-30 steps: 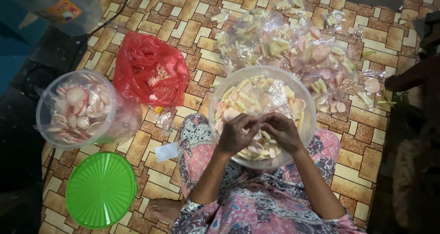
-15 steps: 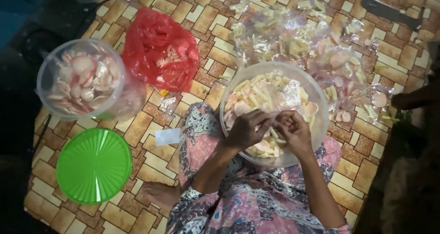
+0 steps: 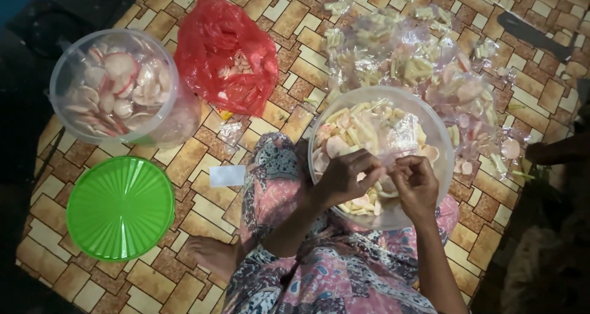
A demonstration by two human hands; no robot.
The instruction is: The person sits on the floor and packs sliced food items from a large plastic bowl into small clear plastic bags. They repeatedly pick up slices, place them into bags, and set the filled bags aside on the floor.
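Clear, flimsy plastic bag [image 3: 393, 143] was pinched at its mouth by both hands, left hand [image 3: 345, 180] and right hand [image 3: 418, 185], over the crackers bowl [image 3: 437, 135] on the lap.

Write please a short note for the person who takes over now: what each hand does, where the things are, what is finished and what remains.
Left hand and right hand meet over the clear bowl on the lap, both pinching a small clear plastic bag.
The bowl holds loose mixed crackers, pale sticks and pink rounds.
Done: many filled small bags lie in a pile on the floor beyond the bowl.
Left: the crackers in the bowl, plus pink-rimmed round crackers in the clear tub and more in the red plastic bag.
The green lid lies on the floor beside the knee.
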